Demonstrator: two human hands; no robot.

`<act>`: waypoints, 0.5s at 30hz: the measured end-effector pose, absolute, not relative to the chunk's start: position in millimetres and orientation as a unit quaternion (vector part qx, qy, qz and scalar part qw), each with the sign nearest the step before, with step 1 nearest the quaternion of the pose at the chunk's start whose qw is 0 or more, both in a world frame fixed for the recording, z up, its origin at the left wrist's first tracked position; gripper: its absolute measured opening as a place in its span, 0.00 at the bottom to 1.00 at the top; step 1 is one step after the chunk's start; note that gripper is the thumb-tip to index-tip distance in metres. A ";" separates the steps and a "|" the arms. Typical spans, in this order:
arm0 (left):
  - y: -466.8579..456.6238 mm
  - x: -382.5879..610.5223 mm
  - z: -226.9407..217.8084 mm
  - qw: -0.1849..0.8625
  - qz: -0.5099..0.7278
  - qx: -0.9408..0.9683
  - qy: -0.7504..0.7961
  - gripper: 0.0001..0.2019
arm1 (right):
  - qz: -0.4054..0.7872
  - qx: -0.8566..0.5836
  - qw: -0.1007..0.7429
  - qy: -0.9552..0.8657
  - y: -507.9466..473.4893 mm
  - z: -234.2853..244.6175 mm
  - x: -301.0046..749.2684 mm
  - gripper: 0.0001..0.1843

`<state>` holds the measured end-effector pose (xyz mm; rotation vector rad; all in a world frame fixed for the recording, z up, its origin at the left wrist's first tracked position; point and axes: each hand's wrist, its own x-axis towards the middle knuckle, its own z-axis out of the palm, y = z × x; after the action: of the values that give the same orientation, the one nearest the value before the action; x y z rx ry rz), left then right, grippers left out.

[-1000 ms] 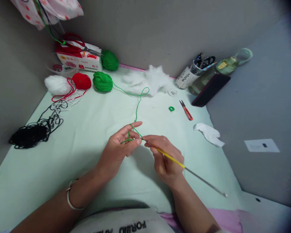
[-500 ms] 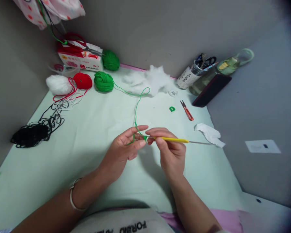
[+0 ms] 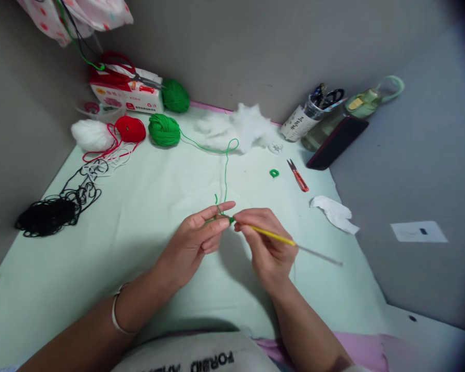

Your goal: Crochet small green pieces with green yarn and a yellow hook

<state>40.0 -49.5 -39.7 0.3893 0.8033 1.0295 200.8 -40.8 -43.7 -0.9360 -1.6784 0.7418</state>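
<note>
A small piece of green crochet work (image 3: 231, 220) is pinched between the thumb and fingers of my left hand (image 3: 196, 237), whose index finger is stretched out with green yarn around it. My right hand (image 3: 269, 245) grips a crochet hook (image 3: 274, 235) by its yellow handle, its metal rear end pointing down to the right. The hook's tip meets the green work, mostly hidden by my fingers. From my left hand the green yarn (image 3: 226, 175) runs up the table, loops, and leads to a green ball of yarn (image 3: 164, 129).
White stuffing (image 3: 248, 129), a small green ring (image 3: 274, 173) and orange thread snips (image 3: 297, 175) lie beyond my hands. Black yarn (image 3: 46, 217) and red yarn (image 3: 130, 129) are at left. A pen cup (image 3: 300, 123), phone (image 3: 338, 142) and white cloth (image 3: 335, 213) stand or lie at right.
The crochet hook has tilted, its rear end swinging downward. My left fingers have drawn closer together, and the yarn above them has shifted slightly right.
</note>
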 end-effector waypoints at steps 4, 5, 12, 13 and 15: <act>-46.8 38.2 -38.8 0.761 0.482 0.193 0.390 0.21 | 0.396 -0.404 0.575 -0.592 -33.9 -37.5 201.9 0.09; -46.5 37.8 -38.9 0.759 0.480 0.196 0.393 0.20 | 0.419 -0.404 0.579 -0.571 -32.9 -37.0 202.7 0.08; -49.4 38.4 -39.7 0.727 0.481 0.246 0.424 0.17 | 0.543 -0.400 0.551 -0.493 -29.9 -40.0 204.8 0.07; -50.2 39.2 -39.9 0.719 0.481 0.258 0.430 0.17 | 0.545 -0.397 0.541 -0.502 -30.0 -40.9 203.7 0.07; -51.5 40.5 -40.7 0.707 0.479 0.279 0.439 0.17 | 0.539 -0.390 0.530 -0.525 -30.7 -42.4 201.4 0.07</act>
<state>40.5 -51.5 -40.7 0.6192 0.9761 1.0650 201.4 -30.7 -42.4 -0.9307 -1.2539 1.2872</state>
